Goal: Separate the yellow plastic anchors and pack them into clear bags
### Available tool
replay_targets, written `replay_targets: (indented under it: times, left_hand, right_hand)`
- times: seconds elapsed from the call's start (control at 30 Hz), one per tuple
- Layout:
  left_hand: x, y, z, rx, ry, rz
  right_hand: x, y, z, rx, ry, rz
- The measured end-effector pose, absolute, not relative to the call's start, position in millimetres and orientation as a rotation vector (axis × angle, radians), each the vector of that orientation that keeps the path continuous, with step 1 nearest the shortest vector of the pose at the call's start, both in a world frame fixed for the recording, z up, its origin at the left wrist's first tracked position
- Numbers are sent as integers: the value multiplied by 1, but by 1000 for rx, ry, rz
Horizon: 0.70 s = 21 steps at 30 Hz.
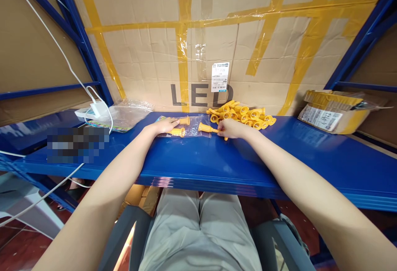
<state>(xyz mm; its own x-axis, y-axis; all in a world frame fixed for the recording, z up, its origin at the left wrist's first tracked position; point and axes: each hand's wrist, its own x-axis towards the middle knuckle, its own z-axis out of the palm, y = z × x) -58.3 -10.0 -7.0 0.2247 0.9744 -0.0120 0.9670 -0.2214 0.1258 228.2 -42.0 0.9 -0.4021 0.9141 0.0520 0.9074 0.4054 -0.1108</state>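
Observation:
A clear plastic bag (194, 125) lies flat on the blue shelf. Two yellow nozzle-like pieces (178, 131) are at its left part, beside my left hand (163, 125), whose fingers rest spread on the bag. My right hand (231, 129) pinches the thin end of another yellow piece (206, 128), its wide end pointing left over the bag's right part. Just behind my right hand is a pile of yellow pieces (245, 114). Part of one more yellow piece shows under my right fingers.
Against the back stands a large taped cardboard sheet (149, 56). Packs of clear bags (130, 112), a white power strip (85, 113) and cables lie at the left. A small carton (335, 112) sits at the right.

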Motion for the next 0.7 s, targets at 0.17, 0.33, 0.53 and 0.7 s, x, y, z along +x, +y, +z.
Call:
replay_targets:
  times: [0.17, 0.33, 0.53, 0.7]
  left_hand:
    - [-57, -13, -6, 2385, 1872, 180]
    - [-55, -14, -7, 2370, 1893, 297]
    - [-57, -7, -10, 2449, 1841, 248]
    - [-58, -3, -13, 2467, 1821, 179]
  right_hand:
    - [227, -44, 0, -1628, -2490, 78]
    - [224, -47, 3, -1595, -2381, -57]
    - [220, -44, -1, -1540, -2290, -145]
    - [218, -44, -4, -1576, -2289, -151]
